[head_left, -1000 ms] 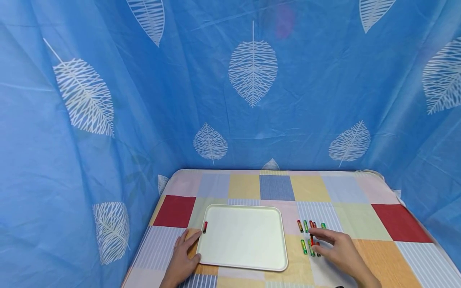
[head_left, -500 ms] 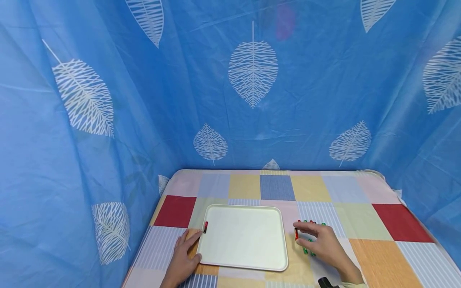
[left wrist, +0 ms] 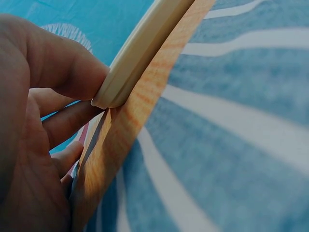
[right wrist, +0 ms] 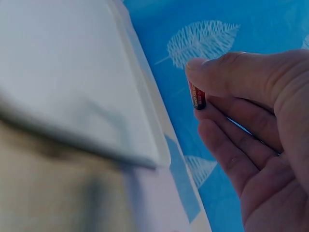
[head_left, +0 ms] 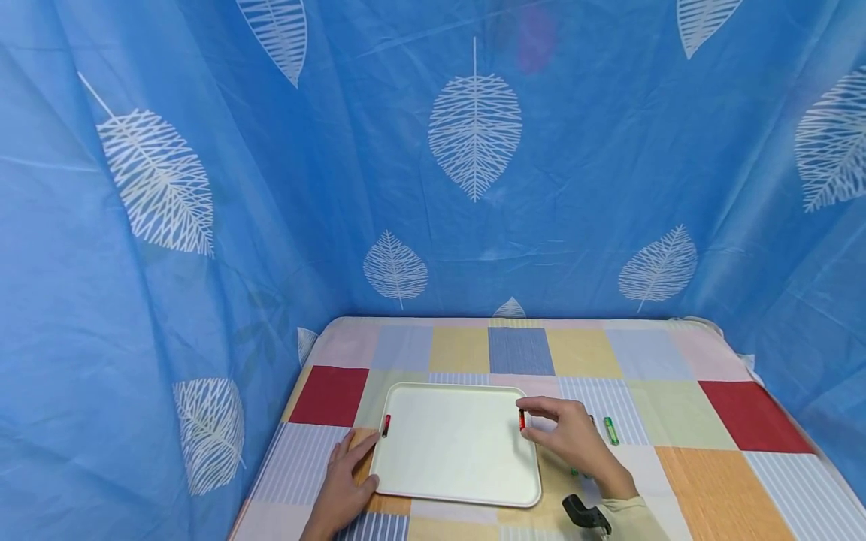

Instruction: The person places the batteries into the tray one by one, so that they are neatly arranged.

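Observation:
A cream tray (head_left: 460, 447) lies on the patchwork cloth. One red-and-black battery (head_left: 386, 425) sits at its left rim. My left hand (head_left: 345, 485) rests against the tray's left edge with its fingers extended; in the left wrist view, the thumb touches the tray's corner (left wrist: 130, 67). Between thumb and fingertips my right hand (head_left: 575, 443) pinches another red-and-black battery (head_left: 522, 420), held over the tray's right rim. That small battery (right wrist: 197, 96) also shows in the right wrist view, its upper end covered by the thumb.
Right of the tray lies a green battery (head_left: 611, 430). More batteries are mostly hidden behind the right hand and wrist, one green end (head_left: 574, 472) peeking out. A black device (head_left: 585, 515) is on the right wrist. Blue leaf-patterned curtains (head_left: 473, 225) surround the table.
My right hand has lifted a red-and-black battery from the group on the right and carried it left to the tray's right rim. The left hand has stayed in place.

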`<state>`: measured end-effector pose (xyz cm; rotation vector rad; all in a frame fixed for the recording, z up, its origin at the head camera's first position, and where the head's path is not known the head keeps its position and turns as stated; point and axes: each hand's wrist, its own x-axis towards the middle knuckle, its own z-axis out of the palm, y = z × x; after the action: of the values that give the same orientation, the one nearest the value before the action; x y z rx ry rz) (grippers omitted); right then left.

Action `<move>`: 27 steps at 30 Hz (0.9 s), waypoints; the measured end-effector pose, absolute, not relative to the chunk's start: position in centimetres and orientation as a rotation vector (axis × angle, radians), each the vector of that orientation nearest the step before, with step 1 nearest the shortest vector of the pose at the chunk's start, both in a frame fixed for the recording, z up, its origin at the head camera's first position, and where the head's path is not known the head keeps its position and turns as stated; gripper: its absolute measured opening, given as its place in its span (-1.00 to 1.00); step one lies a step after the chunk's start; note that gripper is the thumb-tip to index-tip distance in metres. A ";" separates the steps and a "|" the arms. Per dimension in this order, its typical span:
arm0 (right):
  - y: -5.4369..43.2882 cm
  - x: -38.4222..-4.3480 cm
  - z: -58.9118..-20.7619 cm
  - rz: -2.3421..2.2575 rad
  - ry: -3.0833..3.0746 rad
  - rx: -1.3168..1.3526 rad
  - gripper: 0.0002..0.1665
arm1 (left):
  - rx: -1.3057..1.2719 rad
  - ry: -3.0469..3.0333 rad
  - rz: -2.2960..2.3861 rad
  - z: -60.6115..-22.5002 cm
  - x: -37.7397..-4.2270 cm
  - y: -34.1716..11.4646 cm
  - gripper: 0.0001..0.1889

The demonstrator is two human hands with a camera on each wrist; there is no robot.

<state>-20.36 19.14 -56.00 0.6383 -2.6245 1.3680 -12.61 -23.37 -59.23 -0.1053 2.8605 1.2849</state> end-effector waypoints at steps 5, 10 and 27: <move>17.6 -21.2 -55.3 1.407 -2.616 0.672 -0.50 | -0.104 2.865 1.283 -59.3 -12.6 -23.3 -0.24; 15.9 -21.9 -55.1 1.415 -2.589 0.721 -0.50 | -0.104 2.854 1.307 -59.4 -12.7 -23.3 -0.26; 10.1 -23.7 -55.9 1.532 -2.583 0.896 -0.51 | -0.101 2.854 1.313 -59.7 -12.5 -23.2 -0.25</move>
<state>-23.74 10.13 -55.93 0.8958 -2.5827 1.5316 -12.48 -23.17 -59.73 -0.1008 2.8540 1.3129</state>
